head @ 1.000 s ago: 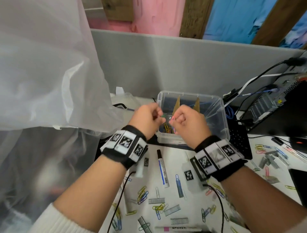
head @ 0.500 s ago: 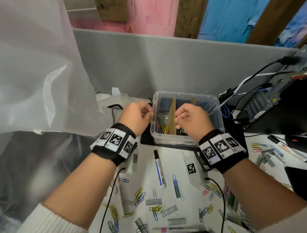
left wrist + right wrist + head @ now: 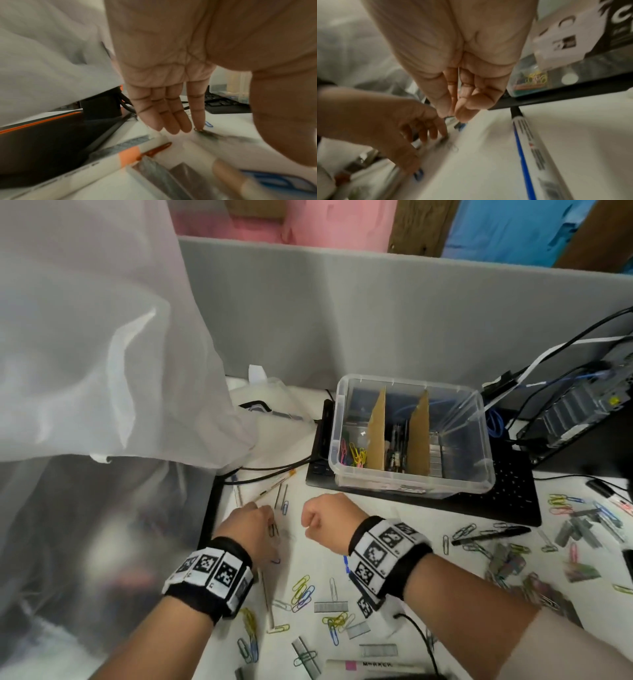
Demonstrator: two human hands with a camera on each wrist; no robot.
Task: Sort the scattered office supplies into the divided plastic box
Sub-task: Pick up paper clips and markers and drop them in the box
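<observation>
The clear plastic box (image 3: 412,486) stands on a black keyboard (image 3: 507,498). Two cardboard dividers split it: coloured paper clips (image 3: 354,455) on the left, pens in the middle, staple strips (image 3: 435,453) on the right. In front of the box, my left hand (image 3: 263,518) reaches down to the white table. Its fingers (image 3: 173,121) are straight, and the index tip touches a dark paper clip (image 3: 199,130). My right hand (image 3: 317,517) hovers beside it as a fist, fingers (image 3: 453,112) curled against the thumb. I see nothing held in it.
Loose paper clips (image 3: 303,590), staple strips (image 3: 330,606) and a black pen (image 3: 489,535) lie across the table. A blue-striped marker (image 3: 523,138) lies under my right wrist. A plastic sheet (image 3: 102,337) hangs at the left. Cables and computer hardware (image 3: 582,419) crowd the right.
Both hands have left the box's left compartment and come down to the table in front of it. The clips they pinched are gone from the fingers. The left hand now touches a clip.
</observation>
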